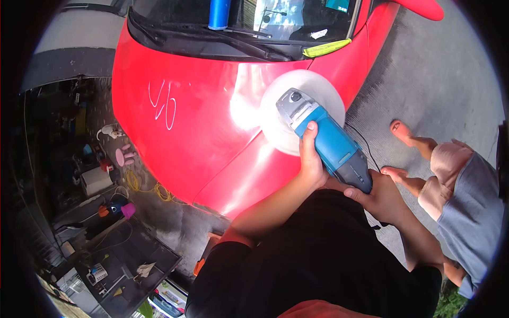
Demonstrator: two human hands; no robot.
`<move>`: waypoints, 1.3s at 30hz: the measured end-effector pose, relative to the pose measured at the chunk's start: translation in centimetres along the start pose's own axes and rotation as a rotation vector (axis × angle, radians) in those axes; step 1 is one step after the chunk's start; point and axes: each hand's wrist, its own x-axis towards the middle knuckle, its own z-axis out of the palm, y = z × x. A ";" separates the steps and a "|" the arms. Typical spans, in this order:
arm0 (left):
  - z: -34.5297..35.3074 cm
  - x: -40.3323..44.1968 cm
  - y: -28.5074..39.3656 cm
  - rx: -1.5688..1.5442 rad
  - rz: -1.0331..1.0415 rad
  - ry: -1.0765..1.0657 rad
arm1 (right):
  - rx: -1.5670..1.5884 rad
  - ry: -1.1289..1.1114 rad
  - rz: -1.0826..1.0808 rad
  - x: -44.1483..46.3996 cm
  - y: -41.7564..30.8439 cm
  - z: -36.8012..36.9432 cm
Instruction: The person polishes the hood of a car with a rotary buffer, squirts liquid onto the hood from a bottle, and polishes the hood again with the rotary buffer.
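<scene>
One car (191, 127) stands toward 11 o'clock from mid-view. A person (466, 193) is at 3. The polisher (334, 143) sits at 2 o'clock, its rear (353, 170) aimed toward 5, its white pad (275, 124) over the car. The right hand (382, 198) clasps the rear; the left hand (314, 167) grips the body (325, 129), thumb (309, 131) on top. A cloth (327, 48) lies at 1 o'clock.

A pink stool (121, 156) sits near looped yellow cord (164, 193).
</scene>
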 end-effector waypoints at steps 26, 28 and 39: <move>0.1 -0.1 2.9 0.113 0.047 0.098 | -0.010 -0.071 -0.067 3.6 -0.6 0.2; -1.6 -0.8 2.9 0.115 0.093 0.178 | 0.039 -0.133 -0.077 3.9 0.4 1.6; -2.8 -2.2 6.6 0.240 0.120 0.272 | 0.286 -0.285 -0.056 5.4 -1.2 3.9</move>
